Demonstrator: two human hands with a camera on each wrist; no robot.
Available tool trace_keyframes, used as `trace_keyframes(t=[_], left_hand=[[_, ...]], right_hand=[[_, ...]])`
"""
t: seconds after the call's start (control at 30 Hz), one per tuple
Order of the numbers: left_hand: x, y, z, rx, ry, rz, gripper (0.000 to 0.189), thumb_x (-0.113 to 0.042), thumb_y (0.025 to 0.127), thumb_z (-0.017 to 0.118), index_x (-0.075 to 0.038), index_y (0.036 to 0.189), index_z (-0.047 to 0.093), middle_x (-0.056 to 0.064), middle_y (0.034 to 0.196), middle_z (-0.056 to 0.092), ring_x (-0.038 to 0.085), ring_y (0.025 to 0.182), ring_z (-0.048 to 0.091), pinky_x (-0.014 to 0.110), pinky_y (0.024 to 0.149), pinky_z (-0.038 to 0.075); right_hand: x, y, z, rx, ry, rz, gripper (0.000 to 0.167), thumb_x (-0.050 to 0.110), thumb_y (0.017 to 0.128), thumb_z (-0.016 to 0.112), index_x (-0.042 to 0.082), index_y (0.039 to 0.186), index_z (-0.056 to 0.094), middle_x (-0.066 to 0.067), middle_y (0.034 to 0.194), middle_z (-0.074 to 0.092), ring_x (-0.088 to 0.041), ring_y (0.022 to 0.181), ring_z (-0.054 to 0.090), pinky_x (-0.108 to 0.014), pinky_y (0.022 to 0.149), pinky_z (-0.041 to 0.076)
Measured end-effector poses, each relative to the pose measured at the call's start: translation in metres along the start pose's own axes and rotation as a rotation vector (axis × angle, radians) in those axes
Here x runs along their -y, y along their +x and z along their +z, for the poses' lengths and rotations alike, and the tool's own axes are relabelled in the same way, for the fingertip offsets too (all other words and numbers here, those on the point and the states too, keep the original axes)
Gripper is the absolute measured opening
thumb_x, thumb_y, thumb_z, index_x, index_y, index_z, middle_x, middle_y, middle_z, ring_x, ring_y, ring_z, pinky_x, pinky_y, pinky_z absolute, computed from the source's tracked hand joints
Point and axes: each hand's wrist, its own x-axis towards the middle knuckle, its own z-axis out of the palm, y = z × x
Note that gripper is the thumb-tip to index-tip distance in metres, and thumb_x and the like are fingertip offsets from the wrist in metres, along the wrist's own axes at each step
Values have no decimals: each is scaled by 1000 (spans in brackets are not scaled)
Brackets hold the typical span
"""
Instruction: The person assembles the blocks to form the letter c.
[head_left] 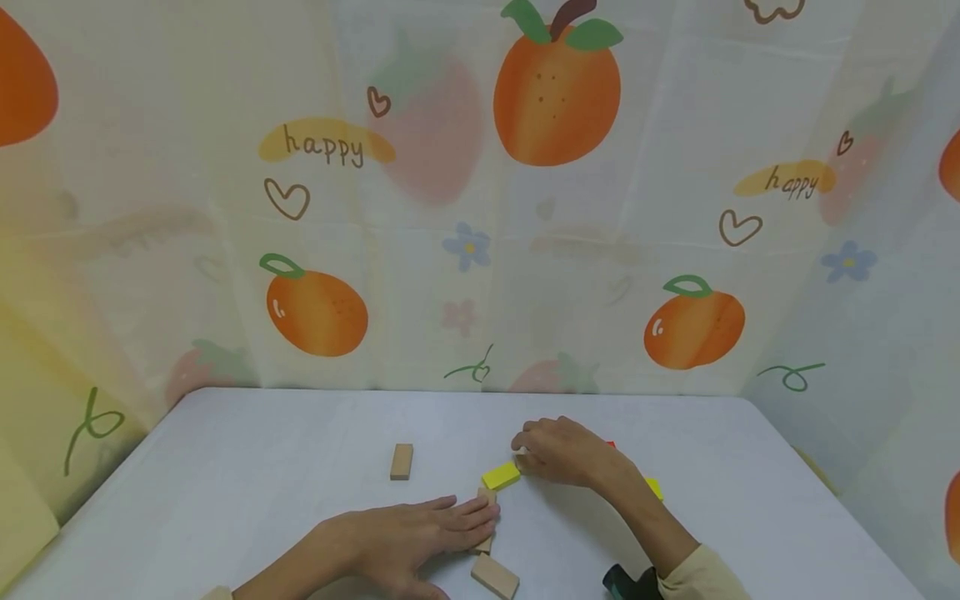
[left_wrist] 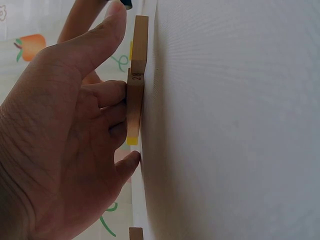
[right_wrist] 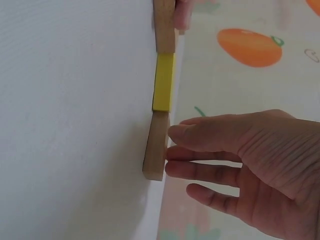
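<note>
Your left hand [head_left: 420,537], fingers outstretched, rests on a wooden block [head_left: 487,496], bottom center; your right hand [head_left: 562,451], fingertips narrowly parted, touches an end block [right_wrist: 157,145] beside the yellow block [head_left: 501,476].

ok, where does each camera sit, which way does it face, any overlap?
Head: on the head, facing forward and down over the white table; left hand, right hand, left forearm and right forearm show.
Left wrist: on that wrist, facing along the left hand to a wooden block by its fingers; right forearm shows behind.
Right wrist: on that wrist, facing along the right hand to another wooden block at its fingertips; part of the left hand shows at top.
Shared: head and right wrist both show the yellow block between the hands.
</note>
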Motion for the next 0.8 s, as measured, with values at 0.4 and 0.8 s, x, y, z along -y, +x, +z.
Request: trace_keyframes(t=[0.4,0.8], left_hand=[[2,1,0,5,-35,-1,82,-59,104,52,-15,167,25,2,177,19,19,165,20,48,129,34],[0,2,-1,17,-96,-24,83,-59,102,54,-17,168,23,0,177,19,17,165,19,49,130,32]], right_hand=[[17,17,-12,26,-23,-34,29,7,94,72,12,123,74,-3,123,75,-22,112,70,-38,100,57],[51,56,-16,175,-8,-99,36,18,99,72,23,134,69,3,137,70,-15,122,67,-35,114,51]])
